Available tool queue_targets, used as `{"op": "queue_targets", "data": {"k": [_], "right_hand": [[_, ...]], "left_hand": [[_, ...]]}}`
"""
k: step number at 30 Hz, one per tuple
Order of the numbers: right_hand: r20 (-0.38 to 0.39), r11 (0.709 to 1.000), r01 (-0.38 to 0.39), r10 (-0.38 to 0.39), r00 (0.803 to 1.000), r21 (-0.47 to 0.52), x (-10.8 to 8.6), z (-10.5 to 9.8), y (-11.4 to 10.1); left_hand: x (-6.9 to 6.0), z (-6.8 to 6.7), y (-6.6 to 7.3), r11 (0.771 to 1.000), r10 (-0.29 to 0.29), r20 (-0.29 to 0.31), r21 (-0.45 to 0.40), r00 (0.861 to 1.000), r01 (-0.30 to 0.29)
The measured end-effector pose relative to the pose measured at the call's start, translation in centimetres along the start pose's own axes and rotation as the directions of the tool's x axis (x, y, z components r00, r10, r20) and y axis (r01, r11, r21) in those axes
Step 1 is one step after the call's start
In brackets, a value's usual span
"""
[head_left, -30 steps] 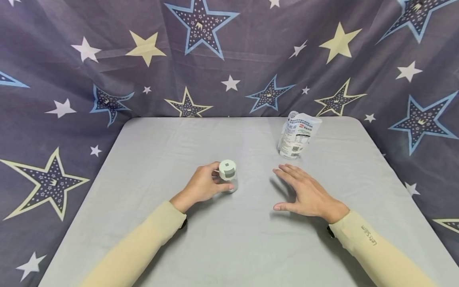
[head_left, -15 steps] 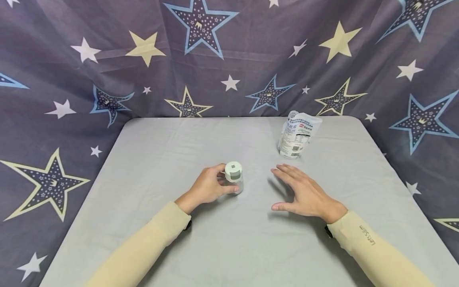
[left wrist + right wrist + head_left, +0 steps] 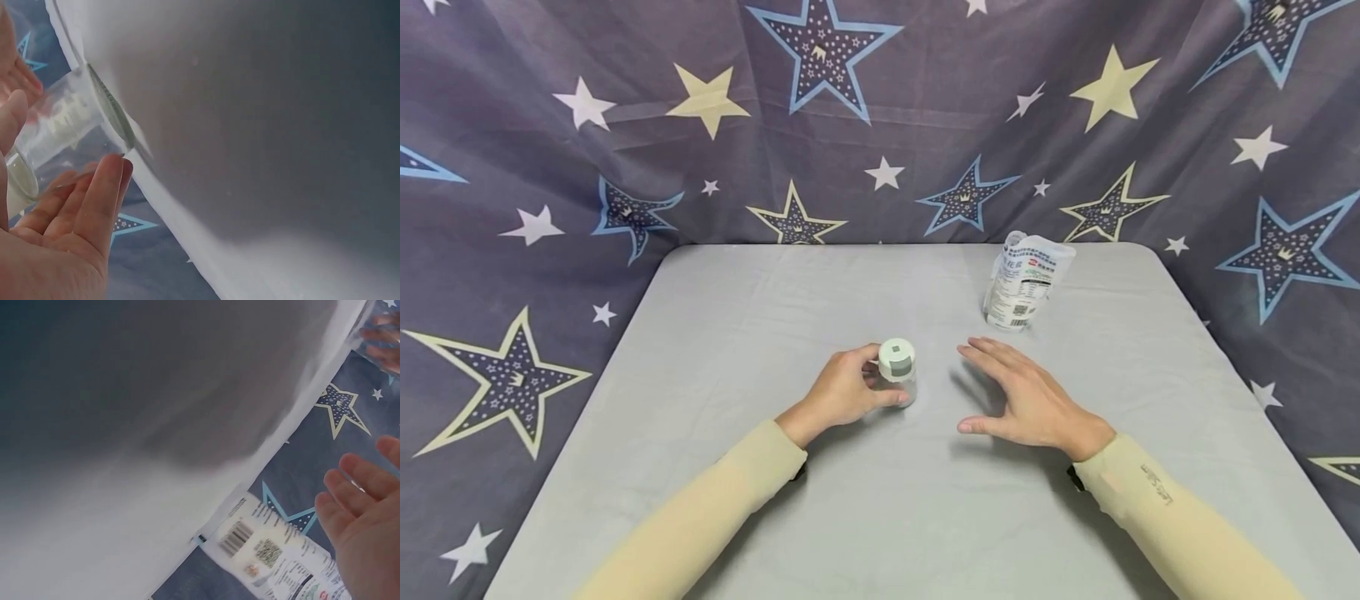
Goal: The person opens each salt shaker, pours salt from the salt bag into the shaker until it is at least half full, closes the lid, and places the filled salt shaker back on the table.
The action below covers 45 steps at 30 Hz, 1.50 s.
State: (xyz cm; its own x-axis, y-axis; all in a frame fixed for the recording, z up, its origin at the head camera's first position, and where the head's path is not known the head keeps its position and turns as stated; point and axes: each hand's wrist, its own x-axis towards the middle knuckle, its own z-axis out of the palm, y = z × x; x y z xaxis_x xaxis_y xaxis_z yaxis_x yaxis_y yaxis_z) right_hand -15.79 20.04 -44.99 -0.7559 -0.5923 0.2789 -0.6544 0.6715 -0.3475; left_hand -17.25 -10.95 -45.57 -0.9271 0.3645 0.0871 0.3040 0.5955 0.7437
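Fingers of the left hand (image 3: 838,390) are curled round a clear, smooth-walled cylindrical jar (image 3: 78,134), held roughly upright near the middle of the table (image 3: 760,317) and topped by a pale green lid (image 3: 897,353); its contents cannot be made out. The right hand (image 3: 1037,407) is held with fingers extended, thumb spread wide, near a white printed pouch (image 3: 1024,287) stood farther back, its contents hidden. Lightly creased grey cloth (image 3: 880,517) is backed by a dark, star-patterned curtain (image 3: 925,75).
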Motion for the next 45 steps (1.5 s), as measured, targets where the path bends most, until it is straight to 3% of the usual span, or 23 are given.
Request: {"op": "queue_targets", "data": {"k": [20, 29, 34, 41, 45], "right_hand": [[-0.083, 0.975, 0.023, -0.005, 0.997, 0.221, 2.4, 0.9, -2.2], [-0.109, 0.951, 0.014, 0.021, 0.994, 0.309, 3.4, 1.4, -2.9], [-0.133, 0.934, 0.003, 0.047, 0.990, 0.358, 4.1, 1.7, -3.7], [-0.269, 0.904, 0.084, 0.036, 0.963, 0.420, 5.4, 2.9, -4.5], [-0.306, 0.893, 0.080, 0.067, 0.950, 0.444, 5.9, 3.5, -5.1]], "left_hand": [[0.2, 0.7, -0.1, 1.000, -0.022, 0.010, -0.011, 1.000, 0.022], [0.1, 0.2, -0.3, 0.991, -0.099, 0.091, -0.078, 0.991, 0.107], [0.4, 0.3, -0.6, 0.985, -0.118, 0.108, -0.116, 0.987, 0.130], [0.5, 0.3, -0.9, 0.984, -0.092, 0.116, -0.142, 0.989, 0.109], [0.6, 0.3, -1.1, 0.988, -0.077, 0.117, -0.126, 0.990, 0.091]]}}
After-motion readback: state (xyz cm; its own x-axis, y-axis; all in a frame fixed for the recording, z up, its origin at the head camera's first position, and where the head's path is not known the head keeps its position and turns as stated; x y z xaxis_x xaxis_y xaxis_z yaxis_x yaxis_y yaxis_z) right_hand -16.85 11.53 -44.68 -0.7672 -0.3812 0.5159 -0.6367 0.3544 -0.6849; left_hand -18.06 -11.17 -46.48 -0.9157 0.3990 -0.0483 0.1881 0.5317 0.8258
